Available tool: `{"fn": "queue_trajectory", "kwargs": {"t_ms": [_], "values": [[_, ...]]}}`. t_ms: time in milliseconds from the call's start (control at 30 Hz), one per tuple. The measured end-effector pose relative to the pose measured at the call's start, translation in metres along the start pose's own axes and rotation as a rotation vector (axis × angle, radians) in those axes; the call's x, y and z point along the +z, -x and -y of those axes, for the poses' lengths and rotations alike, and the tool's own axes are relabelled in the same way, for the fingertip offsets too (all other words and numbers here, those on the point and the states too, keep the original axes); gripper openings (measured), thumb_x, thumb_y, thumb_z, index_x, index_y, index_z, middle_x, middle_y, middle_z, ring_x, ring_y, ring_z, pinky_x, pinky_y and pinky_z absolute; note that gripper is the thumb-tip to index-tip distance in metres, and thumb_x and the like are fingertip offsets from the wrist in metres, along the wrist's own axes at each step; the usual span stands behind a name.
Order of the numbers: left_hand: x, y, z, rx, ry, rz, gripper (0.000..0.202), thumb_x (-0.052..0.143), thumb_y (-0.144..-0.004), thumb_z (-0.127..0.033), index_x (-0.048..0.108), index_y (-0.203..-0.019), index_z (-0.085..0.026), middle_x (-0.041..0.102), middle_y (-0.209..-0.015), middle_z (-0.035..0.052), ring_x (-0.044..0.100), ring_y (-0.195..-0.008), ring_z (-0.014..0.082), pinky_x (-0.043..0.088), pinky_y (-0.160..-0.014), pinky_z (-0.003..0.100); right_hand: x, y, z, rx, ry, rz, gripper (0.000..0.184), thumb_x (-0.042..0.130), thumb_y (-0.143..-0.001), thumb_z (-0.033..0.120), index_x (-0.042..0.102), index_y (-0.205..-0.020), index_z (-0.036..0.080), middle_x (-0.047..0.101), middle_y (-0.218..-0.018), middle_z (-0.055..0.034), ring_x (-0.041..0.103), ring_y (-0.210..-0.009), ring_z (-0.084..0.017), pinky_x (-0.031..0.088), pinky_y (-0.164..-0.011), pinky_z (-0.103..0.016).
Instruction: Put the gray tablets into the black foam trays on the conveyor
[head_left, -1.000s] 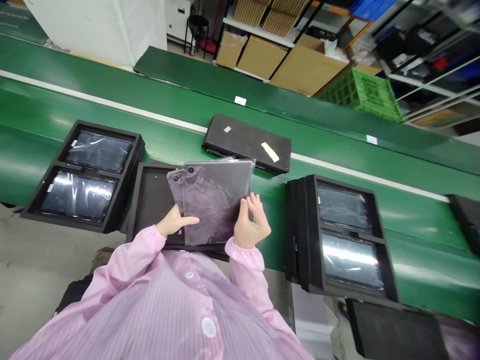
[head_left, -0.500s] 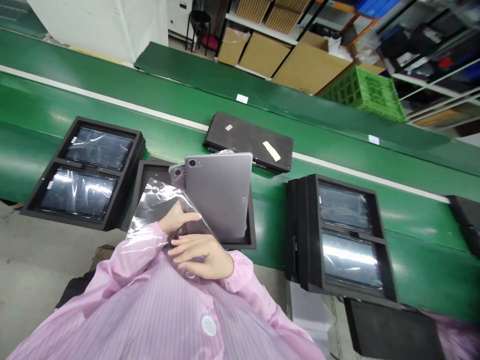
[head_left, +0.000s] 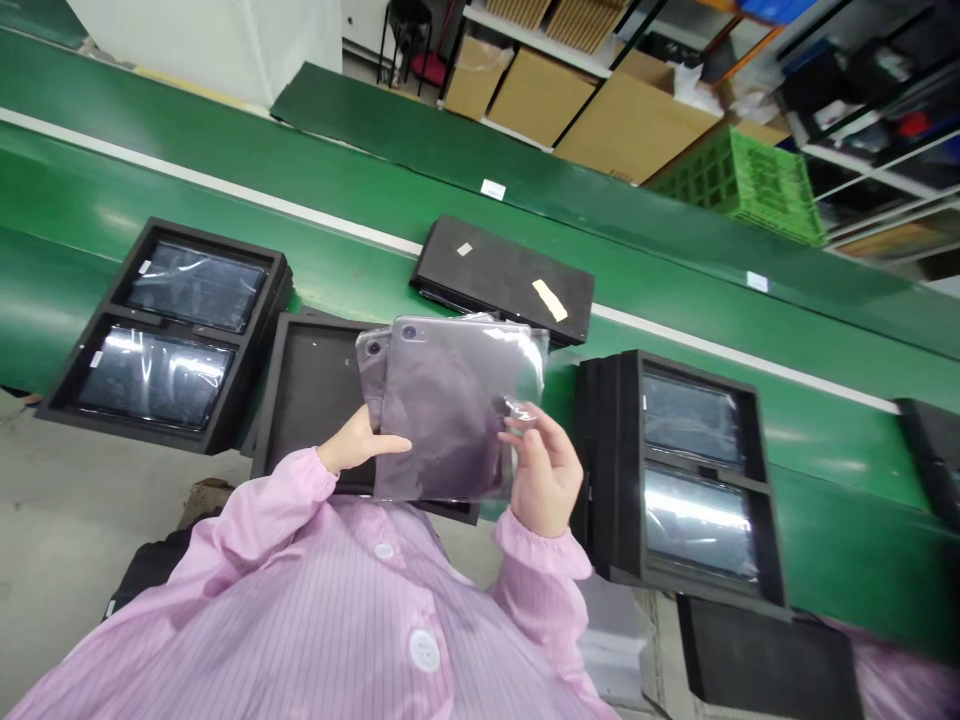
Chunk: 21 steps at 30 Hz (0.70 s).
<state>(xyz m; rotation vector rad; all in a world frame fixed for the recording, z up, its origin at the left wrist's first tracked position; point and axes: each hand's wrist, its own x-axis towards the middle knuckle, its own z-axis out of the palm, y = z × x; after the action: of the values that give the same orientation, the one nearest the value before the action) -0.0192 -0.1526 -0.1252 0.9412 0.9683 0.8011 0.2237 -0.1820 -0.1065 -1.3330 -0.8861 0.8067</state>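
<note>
A grey tablet [head_left: 442, 410], back side up with its camera at the top left, is in front of me under a clear plastic sleeve [head_left: 531, 350]. The sleeve spreads past the tablet's right edge. A second tablet [head_left: 370, 360] peeks out beneath it on the left. My left hand [head_left: 356, 440] grips the tablets by their left side, thumb lying on top and the other fingers hidden below. At the right edge, my right hand [head_left: 544, 465] pinches the plastic between thumb and fingers. Underneath is a black tray [head_left: 311, 385], its left part bare.
Stacked black trays holding film-covered tablets stand left [head_left: 244, 365] and right [head_left: 630, 480]. A closed black case [head_left: 506, 270] with tape pieces lies behind the tablets on the green conveyor belt [head_left: 352, 270]. Shelves with cardboard boxes [head_left: 540, 90] and a green crate [head_left: 772, 185] are beyond.
The plastic sleeve has swung from the left, over my left hand, to lie across the tablet's back. My right hand has moved right with its edge. The tablets have shifted slightly right.
</note>
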Motion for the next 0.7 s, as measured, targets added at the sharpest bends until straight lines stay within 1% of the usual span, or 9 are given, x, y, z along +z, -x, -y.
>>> {"fn": "queue_trajectory", "kwargs": {"t_ms": [67,100,167,233,333,400,500,600,700], "values": [[0.0,0.0,0.0,-0.019,0.022,-0.008,0.059,0.09,-0.058,-0.037,0.068,-0.108,-0.013,0.075,-0.108,0.0119,0.068,-0.105,0.0294,0.053,-0.096,0.044,-0.005,-0.002,-0.009,0.001,0.131,-0.018,0.047,0.071,-0.085,0.046,0.068,-0.125,0.022,0.071,-0.123,-0.0117,0.069,-0.105,-0.023,0.058,-0.087,-0.039],[-0.001,0.0,0.0,-0.025,0.032,-0.011,0.06,0.09,-0.058,-0.037,0.068,-0.108,-0.013,0.075,-0.109,0.0124,0.068,-0.107,0.0298,0.053,-0.097,0.044,-0.005,-0.002,-0.013,0.025,0.183,0.029,0.055,0.072,-0.082,0.05,0.066,-0.128,0.02,0.07,-0.125,-0.013,0.067,-0.109,-0.024,0.056,-0.092,-0.042],[-0.001,0.0,0.001,-0.026,0.049,-0.019,0.06,0.09,-0.058,-0.039,0.07,-0.109,-0.014,0.075,-0.112,0.0127,0.068,-0.109,0.0299,0.052,-0.099,0.043,-0.002,0.001,-0.018,0.141,0.272,0.189,0.062,0.076,-0.075,0.054,0.067,-0.124,0.018,0.072,-0.122,-0.0142,0.068,-0.109,-0.028,0.054,-0.098,-0.046],[-0.001,-0.001,0.003,-0.028,0.051,-0.05,0.06,0.09,-0.057,-0.043,0.071,-0.106,-0.013,0.075,-0.109,0.013,0.068,-0.106,0.0295,0.053,-0.097,0.042,0.003,0.004,-0.021,0.296,0.321,0.321,0.06,0.083,-0.066,0.054,0.072,-0.111,0.016,0.076,-0.111,-0.014,0.07,-0.104,-0.03,0.054,-0.098,-0.048],[-0.003,-0.004,0.006,-0.064,0.076,-0.159,0.063,0.091,-0.051,-0.055,0.072,-0.092,-0.011,0.076,-0.096,0.0134,0.07,-0.096,0.0294,0.054,-0.091,0.04,0.008,0.005,-0.02,0.452,0.271,0.36,0.057,0.086,-0.059,0.057,0.073,-0.096,0.015,0.079,-0.1,-0.0127,0.072,-0.094,-0.03,0.056,-0.091,-0.046],[-0.007,-0.004,0.005,-0.088,0.136,-0.269,0.068,0.09,-0.049,-0.06,0.072,-0.092,-0.01,0.076,-0.093,0.0133,0.07,-0.094,0.0291,0.054,-0.09,0.039,0.005,0.0,-0.015,0.518,0.179,0.363,0.056,0.085,-0.059,0.059,0.073,-0.092,0.016,0.079,-0.093,-0.0109,0.073,-0.084,-0.028,0.058,-0.082,-0.041],[-0.024,0.0,-0.002,-0.122,0.226,-0.432,0.067,0.091,-0.051,-0.054,0.072,-0.1,-0.011,0.077,-0.1,0.0121,0.071,-0.092,0.0261,0.056,-0.086,0.035,-0.01,-0.014,-0.001,0.614,0.111,0.362,0.055,0.085,-0.058,0.06,0.073,-0.089,0.017,0.077,-0.077,-0.0066,0.07,-0.066,-0.023,0.057,-0.066,-0.036],[-0.051,0.011,-0.009,-0.168,0.268,-0.531,0.06,0.093,-0.053,-0.039,0.072,-0.103,-0.013,0.077,-0.099,0.0084,0.072,-0.084,0.0211,0.057,-0.077,0.029,-0.031,-0.032,0.017,0.573,0.231,0.337,0.052,0.083,-0.059,0.061,0.073,-0.086,0.017,0.074,-0.07,-0.0047,0.066,-0.061,-0.021,0.052,-0.059,-0.032],[-0.078,0.023,-0.005,-0.218,0.301,-0.613,0.052,0.09,-0.058,-0.031,0.071,-0.103,-0.014,0.078,-0.096,0.0063,0.072,-0.08,0.0184,0.058,-0.071,0.025,-0.046,-0.049,0.033,0.363,0.537,0.322,0.044,0.073,-0.068,0.059,0.071,-0.078,0.016,0.07,-0.066,-0.0043,0.061,-0.061,-0.02,0.045,-0.057,-0.029]]}}
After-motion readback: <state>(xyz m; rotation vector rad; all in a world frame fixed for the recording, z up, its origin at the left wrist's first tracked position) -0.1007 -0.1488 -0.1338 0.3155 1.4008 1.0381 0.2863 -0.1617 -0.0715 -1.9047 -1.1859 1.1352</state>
